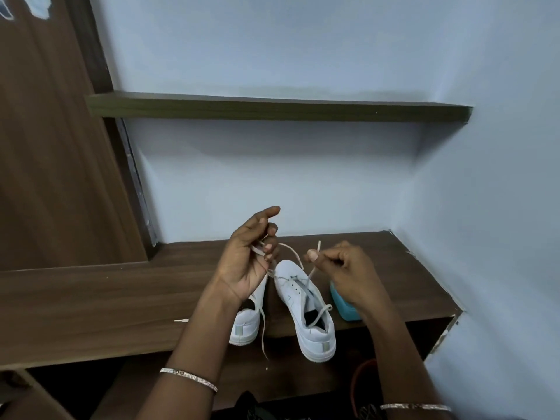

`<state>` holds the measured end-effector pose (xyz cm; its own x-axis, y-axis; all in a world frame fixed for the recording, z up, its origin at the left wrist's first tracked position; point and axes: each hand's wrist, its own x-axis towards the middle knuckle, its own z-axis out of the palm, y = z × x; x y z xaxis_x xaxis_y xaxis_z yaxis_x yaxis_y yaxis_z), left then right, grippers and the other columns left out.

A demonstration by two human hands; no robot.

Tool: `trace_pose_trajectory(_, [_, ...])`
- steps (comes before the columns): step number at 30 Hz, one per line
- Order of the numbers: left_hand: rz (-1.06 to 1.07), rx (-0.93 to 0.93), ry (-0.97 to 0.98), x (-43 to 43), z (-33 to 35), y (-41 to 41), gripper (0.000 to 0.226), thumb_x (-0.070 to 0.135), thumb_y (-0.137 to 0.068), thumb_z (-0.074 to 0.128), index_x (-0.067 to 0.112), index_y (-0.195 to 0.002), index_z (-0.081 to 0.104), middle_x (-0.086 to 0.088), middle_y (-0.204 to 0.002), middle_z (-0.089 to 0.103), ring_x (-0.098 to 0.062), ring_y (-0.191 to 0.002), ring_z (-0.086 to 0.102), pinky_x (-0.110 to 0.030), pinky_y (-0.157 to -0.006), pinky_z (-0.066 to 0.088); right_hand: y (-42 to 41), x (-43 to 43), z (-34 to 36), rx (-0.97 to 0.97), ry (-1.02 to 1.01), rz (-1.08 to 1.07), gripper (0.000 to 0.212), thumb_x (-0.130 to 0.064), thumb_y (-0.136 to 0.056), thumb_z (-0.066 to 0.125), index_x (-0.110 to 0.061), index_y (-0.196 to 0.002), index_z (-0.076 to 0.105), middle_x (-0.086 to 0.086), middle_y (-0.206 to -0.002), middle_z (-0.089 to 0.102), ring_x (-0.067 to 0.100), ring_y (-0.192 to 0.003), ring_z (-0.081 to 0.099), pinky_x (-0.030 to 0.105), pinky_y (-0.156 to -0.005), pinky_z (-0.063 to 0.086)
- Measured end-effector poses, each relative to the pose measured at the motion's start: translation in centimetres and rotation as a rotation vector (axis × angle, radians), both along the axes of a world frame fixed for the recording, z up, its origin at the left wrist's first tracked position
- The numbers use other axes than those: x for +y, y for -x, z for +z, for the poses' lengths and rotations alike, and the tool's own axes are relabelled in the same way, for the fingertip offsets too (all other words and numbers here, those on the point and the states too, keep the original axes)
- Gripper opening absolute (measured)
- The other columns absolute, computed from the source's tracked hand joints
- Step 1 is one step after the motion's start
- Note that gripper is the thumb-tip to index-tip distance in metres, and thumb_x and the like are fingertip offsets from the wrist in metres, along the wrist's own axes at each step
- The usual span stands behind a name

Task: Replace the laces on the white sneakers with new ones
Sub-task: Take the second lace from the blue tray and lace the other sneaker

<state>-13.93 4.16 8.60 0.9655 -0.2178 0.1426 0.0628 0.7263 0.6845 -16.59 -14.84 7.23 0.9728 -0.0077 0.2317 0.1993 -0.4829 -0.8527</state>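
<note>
So both white sneakers sat side by side on the brown wooden table (pixel 91 304), heels toward me and right at its front edge. My left hand (pixel 248 256) was up above the left sneaker (pixel 247 324), palm facing me, with the fingers (pixel 268 248) curled round the lace (pixel 295 254) and only the index finger sticking out straight. From there the lace arched over toward the right sneaker (pixel 306 307) and went down into its front eyelets. My right hand (pixel 345 271) had the other stretch pinched tight between thumb and forefinger, the stiff tip poking up above the pinch. One loose end lay across the right sneaker's opening, and another strand dangled past the left sneaker and over the table edge. A blue container (pixel 344 304) sat just beside the right sneaker, partly behind my wrist; couldn't tell what it was. Dark shelf (pixel 272 110) on the pale blue wall above, and a thin bangle (pixel 189 378) on each wrist.
</note>
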Motion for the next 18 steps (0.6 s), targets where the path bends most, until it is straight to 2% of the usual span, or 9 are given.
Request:
trace_pose_trajectory(2, [-0.029,0.006,0.114,0.0,0.8,0.0,0.022,0.014,-0.097,0.046,0.007,-0.108,0.065,0.000,-0.065,0.044,-0.006,-0.041,0.033,-0.020,-0.044,0.024,-0.3,0.7,0.2,0.015,-0.047,0.030,0.038,-0.035,-0.092,0.069,0.001,-0.084,0.074,0.021,-0.074,0.060,0.017,-0.078,0.060,0.036,-0.084,0.049])
trace_pose_trajectory(4, [-0.057,0.007,0.211,-0.1,1.5,-0.1,0.023,0.018,-0.099,0.046,0.008,-0.103,0.066,0.002,-0.061,0.037,-0.006,-0.038,0.030,-0.020,-0.043,0.020,-0.4,1.3,0.2,0.143,-0.267,0.077,0.021,-0.028,-0.091,0.071,-0.010,-0.085,0.080,0.013,-0.078,0.073,0.019,-0.079,0.069,0.042,-0.085,0.054])
trace_pose_trajectory(6, [-0.057,-0.003,0.264,-0.3,1.8,-0.2,0.022,0.019,-0.099,0.046,0.009,-0.100,0.066,0.004,-0.058,0.034,-0.005,-0.035,0.028,-0.019,-0.040,0.020,-0.1,1.5,0.2,0.243,-0.462,0.092,0.015,-0.020,-0.091,0.071,-0.008,-0.088,0.079,0.012,-0.079,0.075,0.019,-0.067,0.066,0.036,-0.073,0.057])
trace_pose_trajectory(8, [-0.039,-0.010,0.288,-0.6,2.0,-0.2,0.019,0.018,-0.098,0.046,0.010,-0.100,0.063,0.005,-0.055,0.033,-0.005,-0.034,0.027,-0.019,-0.039,0.022,0.5,1.5,0.1,0.269,-0.540,0.066,0.014,-0.015,-0.090,0.071,-0.004,-0.094,0.077,0.015,-0.079,0.074,0.016,-0.058,0.060,0.028,-0.062,0.052])
trace_pose_trajectory(11, [-0.036,0.002,0.326,-1.2,1.9,0.2,0.016,0.018,-0.096,0.047,0.011,-0.099,0.062,0.006,-0.053,0.033,-0.005,-0.033,0.027,-0.018,-0.038,0.022,1.8,1.5,0.1,0.301,-0.647,0.098,0.019,-0.009,-0.088,0.072,-0.005,-0.107,0.072,0.021,-0.089,0.075,0.011,-0.059,0.066,0.023,-0.060,0.053])
trace_pose_trajectory(14, [-0.032,0.021,0.319,-2.0,1.6,0.6,0.015,0.018,-0.095,0.049,0.011,-0.099,0.062,0.006,-0.053,0.033,-0.005,-0.033,0.027,-0.018,-0.039,0.020,2.5,1.9,0.7,0.276,-0.760,0.166,0.031,-0.011,-0.085,0.073,-0.005,-0.115,0.068,0.021,-0.096,0.074,0.012,-0.066,0.069,0.026,-0.066,0.057])
trace_pose_trajectory(16, [-0.028,0.029,0.316,-2.4,1.4,0.8,0.015,0.018,-0.094,0.050,0.010,-0.101,0.061,0.006,-0.053,0.033,-0.005,-0.033,0.027,-0.018,-0.040,0.021,2.4,2.2,1.3,0.258,-0.831,0.210,0.036,-0.014,-0.082,0.073,-0.005,-0.116,0.069,0.020,-0.095,0.074,0.013,-0.066,0.067,0.026,-0.070,0.057])
trace_pose_trajectory(18, [-0.027,0.046,0.311,-2.9,1.2,1.1,0.015,0.018,-0.094,0.051,0.010,-0.102,0.061,0.006,-0.053,0.033,-0.005,-0.034,0.027,-0.019,-0.041,0.022,2.6,2.5,2.0,0.235,-0.910,0.233,0.035,-0.012,-0.081,0.072,-0.003,-0.115,0.070,0.018,-0.089,0.074,0.015,-0.070,0.069,0.024,-0.068,0.057])
